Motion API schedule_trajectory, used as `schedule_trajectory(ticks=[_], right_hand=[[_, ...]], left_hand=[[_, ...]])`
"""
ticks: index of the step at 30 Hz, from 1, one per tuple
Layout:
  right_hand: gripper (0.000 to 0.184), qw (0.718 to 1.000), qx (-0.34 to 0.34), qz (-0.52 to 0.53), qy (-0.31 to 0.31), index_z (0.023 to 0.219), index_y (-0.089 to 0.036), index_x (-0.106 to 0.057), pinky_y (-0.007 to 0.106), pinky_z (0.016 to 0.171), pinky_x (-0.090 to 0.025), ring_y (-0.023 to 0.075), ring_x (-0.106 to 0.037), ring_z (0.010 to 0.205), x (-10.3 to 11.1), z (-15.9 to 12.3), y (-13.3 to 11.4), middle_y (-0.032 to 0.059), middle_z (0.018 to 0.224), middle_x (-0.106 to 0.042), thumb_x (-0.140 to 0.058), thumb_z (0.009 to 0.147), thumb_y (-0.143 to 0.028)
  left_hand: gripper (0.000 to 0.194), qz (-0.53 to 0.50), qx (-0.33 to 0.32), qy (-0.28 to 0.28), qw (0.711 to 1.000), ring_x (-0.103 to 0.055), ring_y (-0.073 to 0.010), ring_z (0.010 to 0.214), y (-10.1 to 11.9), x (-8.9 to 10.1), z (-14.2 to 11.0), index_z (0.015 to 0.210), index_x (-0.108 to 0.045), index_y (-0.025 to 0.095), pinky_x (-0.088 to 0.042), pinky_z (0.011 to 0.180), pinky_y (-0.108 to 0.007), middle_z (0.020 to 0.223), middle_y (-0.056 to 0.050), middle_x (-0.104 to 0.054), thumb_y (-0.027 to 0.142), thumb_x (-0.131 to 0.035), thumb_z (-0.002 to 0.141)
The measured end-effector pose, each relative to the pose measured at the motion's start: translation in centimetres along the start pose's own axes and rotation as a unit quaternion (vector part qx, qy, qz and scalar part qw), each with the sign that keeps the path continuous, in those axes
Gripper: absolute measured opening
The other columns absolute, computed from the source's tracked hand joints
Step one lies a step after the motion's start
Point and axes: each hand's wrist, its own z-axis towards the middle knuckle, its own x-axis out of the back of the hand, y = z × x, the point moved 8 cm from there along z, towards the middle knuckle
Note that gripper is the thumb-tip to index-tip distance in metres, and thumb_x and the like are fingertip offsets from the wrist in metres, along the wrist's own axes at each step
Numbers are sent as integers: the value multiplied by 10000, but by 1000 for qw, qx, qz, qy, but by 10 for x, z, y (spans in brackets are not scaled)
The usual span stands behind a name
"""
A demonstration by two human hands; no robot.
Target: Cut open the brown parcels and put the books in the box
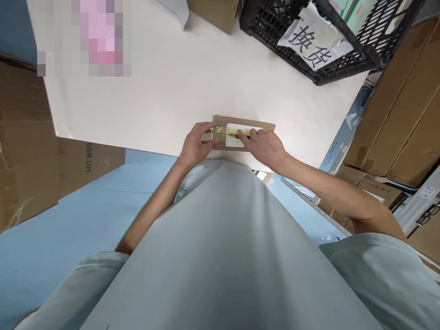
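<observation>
A small, flat cardboard box point(220, 145) lies at the white table's near edge, in front of my body. It bears a white label point(233, 142), a yellowish strip and shiny clear tape point(218, 132) at its left end. My left hand point(196, 144) grips that left end, thumb on the near side and fingers on the far side. Over the label, my right hand point(264, 146) is closed around a slim cutter point(245, 136) with red and black parts. Most of the cutter is hidden under the fingers, and its tip points left along the box.
A black plastic crate point(275, 48) with a handwritten paper sign point(311, 39) stands at the table's far right. Beside it are a cardboard piece point(216, 13) and a paper sheet point(175, 9). Large cartons point(395, 101) stand right, another carton point(27, 146) left. A blurred pink patch point(99, 27) is far left.
</observation>
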Motion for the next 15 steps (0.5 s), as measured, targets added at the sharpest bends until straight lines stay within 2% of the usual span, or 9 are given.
schedule_trajectory(ticks=[7,12,15], right_hand=[[794,1000,-22,9,-12,1843,-186,-291,353,733,-441,289,-757,959,-27,-25,30,249,1335,-752,-369,1074,-6],[757,997,-69,35,-13,1812,-204,-393,367,749,-412,319,-756,1019,-50,-48,64,239,1279,-777,-427,1075,-34],[726,995,-88,53,-9,1800,-236,-426,376,729,-374,317,-738,980,-70,-63,84,221,1225,-789,-439,1090,-82]], left_hand=[[509,6,37,0,999,-719,-295,1323,0,-3,1,1519,-744,337,-734,941,-413,1563,-98,-665,388,-764,1014],[526,5,49,7,999,-732,-303,1293,-1,-2,3,1513,-754,325,-734,931,-431,1575,-111,-659,432,-774,998],[556,9,52,5,999,-736,-311,1284,-3,-3,4,1522,-748,319,-735,930,-442,1579,-124,-655,492,-779,994]])
